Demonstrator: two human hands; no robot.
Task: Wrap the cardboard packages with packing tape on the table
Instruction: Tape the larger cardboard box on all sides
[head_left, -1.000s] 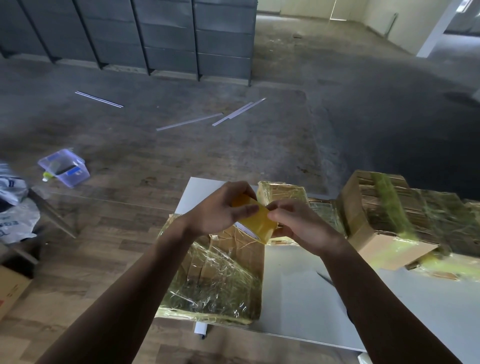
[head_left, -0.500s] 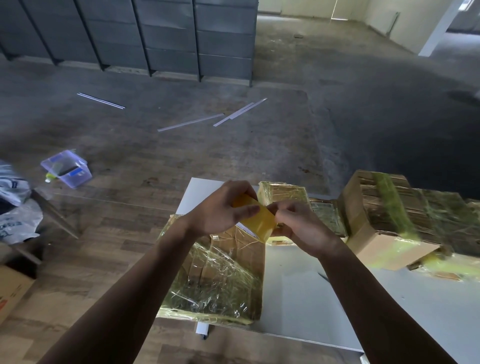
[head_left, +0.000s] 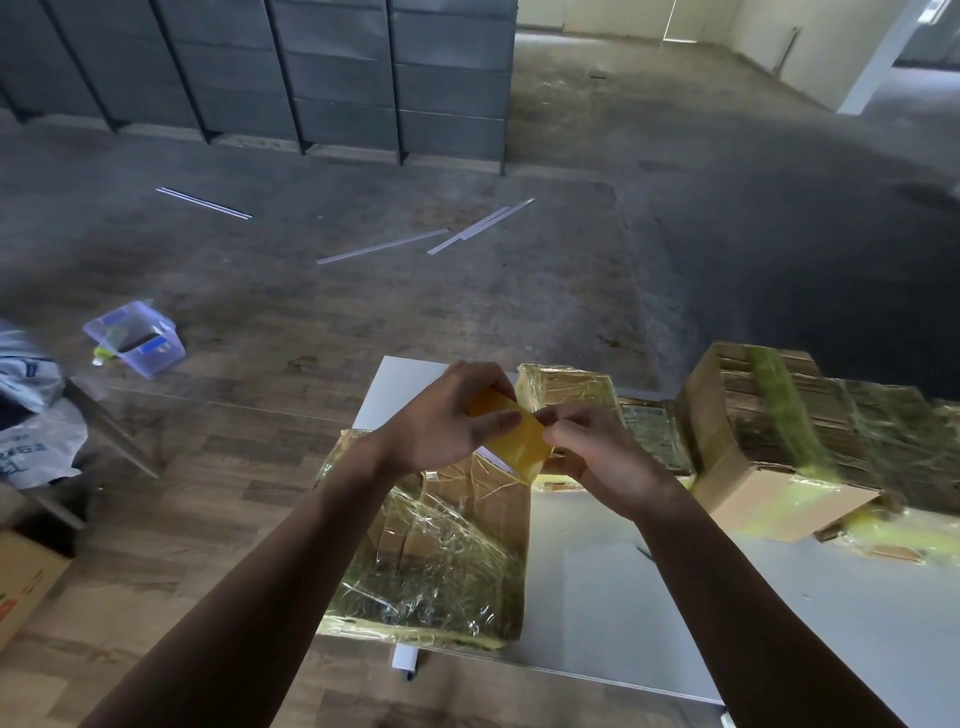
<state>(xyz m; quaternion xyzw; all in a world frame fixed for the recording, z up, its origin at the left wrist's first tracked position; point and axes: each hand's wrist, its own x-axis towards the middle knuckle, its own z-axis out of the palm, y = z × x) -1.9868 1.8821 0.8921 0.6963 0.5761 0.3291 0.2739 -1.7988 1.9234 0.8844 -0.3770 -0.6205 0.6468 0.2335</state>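
Note:
A yellow roll of packing tape (head_left: 511, 439) is held in the air above the white table (head_left: 613, 597). My left hand (head_left: 447, 421) grips the roll from the left. My right hand (head_left: 592, 447) pinches at the roll's right side with its fingertips. Directly below lies a cardboard package (head_left: 431, 551) wrapped in shiny yellowish tape at the table's left edge. A smaller wrapped package (head_left: 566, 387) sits at the far edge. A big cardboard bundle (head_left: 779, 431) with yellowish tape bands lies to the right.
On the floor to the left stand a clear plastic box (head_left: 136, 338), a white printed bag (head_left: 31, 431) and a cardboard box (head_left: 26, 577). Thin white strips (head_left: 384, 245) lie on the floor farther off. Grey cabinets (head_left: 311, 67) line the back.
Both hands stay on the tape roll at almost the same spot. My right fingertips have shifted slightly along the roll's edge.

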